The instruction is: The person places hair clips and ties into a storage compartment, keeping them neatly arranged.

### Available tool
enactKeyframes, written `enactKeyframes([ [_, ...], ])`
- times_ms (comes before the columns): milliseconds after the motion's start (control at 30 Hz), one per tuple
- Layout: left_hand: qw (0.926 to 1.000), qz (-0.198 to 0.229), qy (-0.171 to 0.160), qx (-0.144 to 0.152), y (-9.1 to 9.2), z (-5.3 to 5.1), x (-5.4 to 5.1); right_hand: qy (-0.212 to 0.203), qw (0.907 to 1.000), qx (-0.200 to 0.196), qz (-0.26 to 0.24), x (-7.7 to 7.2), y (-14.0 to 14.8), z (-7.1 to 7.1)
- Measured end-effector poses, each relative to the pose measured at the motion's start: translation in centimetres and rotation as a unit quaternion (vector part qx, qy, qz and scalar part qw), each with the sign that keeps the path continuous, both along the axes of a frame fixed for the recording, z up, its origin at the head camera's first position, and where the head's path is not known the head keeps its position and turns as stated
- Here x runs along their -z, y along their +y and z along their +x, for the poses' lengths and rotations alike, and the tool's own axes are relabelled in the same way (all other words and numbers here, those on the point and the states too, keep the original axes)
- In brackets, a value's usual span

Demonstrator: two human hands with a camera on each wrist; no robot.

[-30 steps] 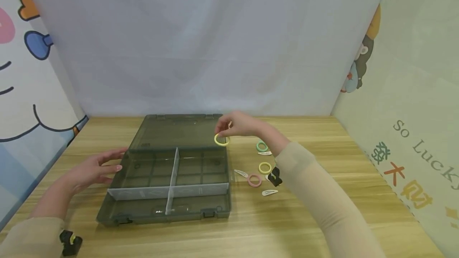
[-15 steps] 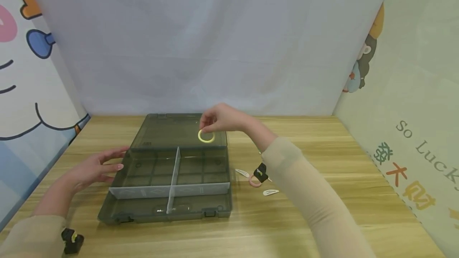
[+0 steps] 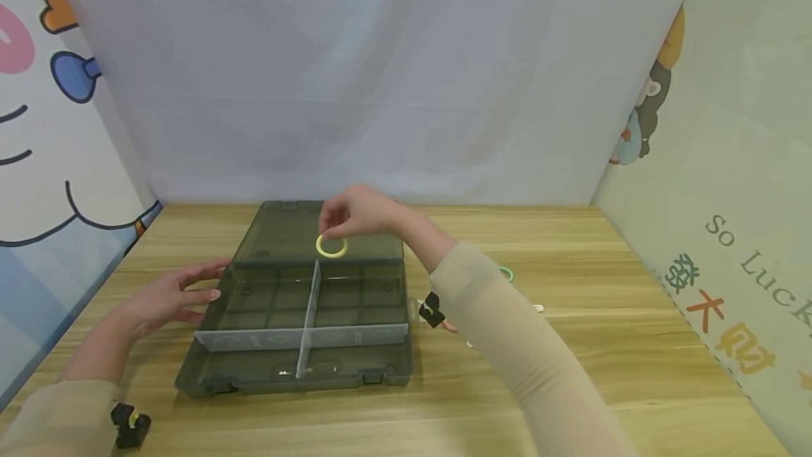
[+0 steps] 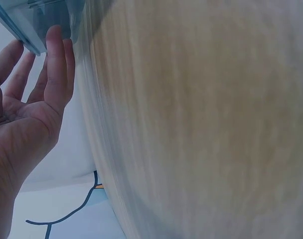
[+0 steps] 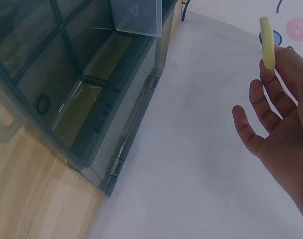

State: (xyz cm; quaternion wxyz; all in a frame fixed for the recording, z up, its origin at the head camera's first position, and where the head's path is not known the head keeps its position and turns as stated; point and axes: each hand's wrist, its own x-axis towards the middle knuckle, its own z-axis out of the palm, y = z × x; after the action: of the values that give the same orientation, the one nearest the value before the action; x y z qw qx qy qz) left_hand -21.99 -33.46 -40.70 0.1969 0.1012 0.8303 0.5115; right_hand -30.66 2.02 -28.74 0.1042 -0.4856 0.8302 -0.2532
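A yellow ring (image 3: 332, 254) hangs from the thumb and fingertips of my right hand (image 3: 361, 213), above the back of a dark see-through box (image 3: 292, 388). In the right wrist view the same ring (image 5: 267, 44) appears edge-on, pinched by my right hand (image 5: 286, 109). Pale dividers (image 3: 254, 340) split the box into four compartments, with no items visible inside, and its lid (image 3: 288, 231) lies folded back. My left hand (image 3: 166, 300) rests at the box's left side with fingers spread; in the left wrist view the fingertips of my left hand (image 4: 37, 99) touch the box's edge.
Right of the box, partly behind my right sleeve (image 3: 507, 330), lie a green ring (image 3: 507, 273), a pink ring (image 3: 449, 326) and pale hair clips (image 3: 538, 308). A white cloth (image 3: 380, 90) stands behind the wooden table (image 3: 571, 266).
My right hand has carried the yellow ring leftward, from the box's right edge to above its middle divider. My left hand has stayed at the box's side.
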Motion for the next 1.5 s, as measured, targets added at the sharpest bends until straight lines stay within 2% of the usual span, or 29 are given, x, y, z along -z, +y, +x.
enactKeyframes([
  [167, 1.0000, 0.000, -0.001, 0.000, 0.0, -0.1, 0.1, 0.011, 0.9999, -0.002, 0.002, 0.6, -1.5, 0.3],
  [400, 1.0000, 0.006, 0.002, 0.002, -0.2, -0.2, 0.2, -0.006, 0.9999, -0.014, -0.003, 1.7, -3.7, 0.7],
  [767, 1.0000, 0.006, 0.004, -0.002, -0.4, 0.0, 0.2, 0.015, 0.9997, 0.008, 0.018, 3.2, -7.2, 1.4],
  [967, 1.0000, 0.002, -0.002, -0.008, -0.4, 0.1, 0.1, 0.018, 0.9997, 0.009, 0.012, 4.0, -8.7, 1.8],
  [1267, 0.9999, 0.005, -0.011, -0.004, -0.4, 0.1, 0.1, -0.010, 0.9999, 0.003, -0.006, 6.2, -10.4, 2.7],
  [1500, 0.9996, 0.006, -0.021, -0.018, -0.6, 0.1, 0.3, -0.021, 0.9996, -0.019, -0.007, 7.3, -11.6, 3.3],
])
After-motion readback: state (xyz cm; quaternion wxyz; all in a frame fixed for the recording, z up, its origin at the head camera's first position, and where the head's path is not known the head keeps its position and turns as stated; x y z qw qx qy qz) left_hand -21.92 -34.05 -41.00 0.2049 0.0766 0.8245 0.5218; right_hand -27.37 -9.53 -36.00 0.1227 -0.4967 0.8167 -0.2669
